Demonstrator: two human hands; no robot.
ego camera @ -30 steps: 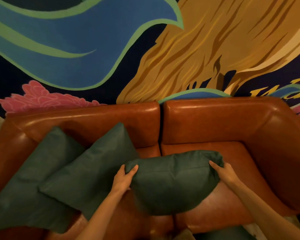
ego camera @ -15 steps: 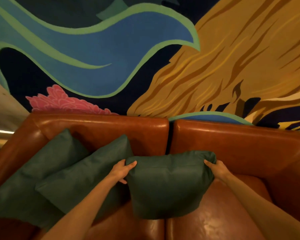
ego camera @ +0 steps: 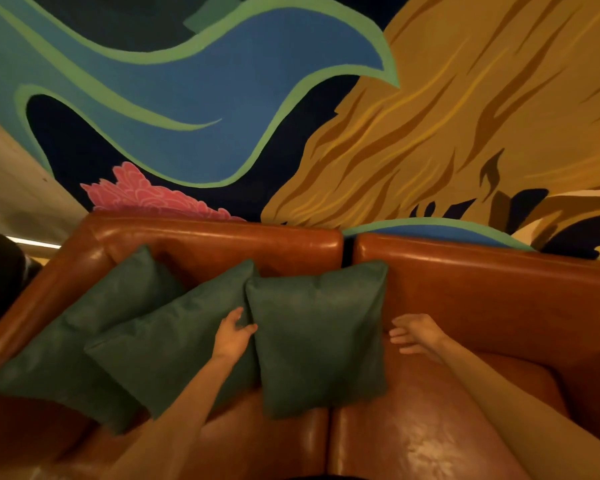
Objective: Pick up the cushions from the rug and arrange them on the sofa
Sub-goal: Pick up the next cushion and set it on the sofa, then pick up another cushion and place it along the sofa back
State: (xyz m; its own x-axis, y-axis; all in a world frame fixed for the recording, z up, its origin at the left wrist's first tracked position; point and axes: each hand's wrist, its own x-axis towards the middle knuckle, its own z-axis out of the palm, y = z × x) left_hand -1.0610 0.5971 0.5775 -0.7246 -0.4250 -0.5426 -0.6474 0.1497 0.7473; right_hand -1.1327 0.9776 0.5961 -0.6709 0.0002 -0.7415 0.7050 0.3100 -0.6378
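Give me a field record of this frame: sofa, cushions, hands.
sofa: brown leather, two seats, against a painted wall
cushion count: three, dark green, all on the sofa, leaning on its backrest
left cushion: in the left corner, partly behind the middle cushion
middle cushion: tilted, overlaps the left cushion
right cushion: upright, at the seam between the seats
left hand: fingers relaxed, between middle and right cushions, gripping nothing
right hand: open, right of the right cushion, apart from it
rug: not in view
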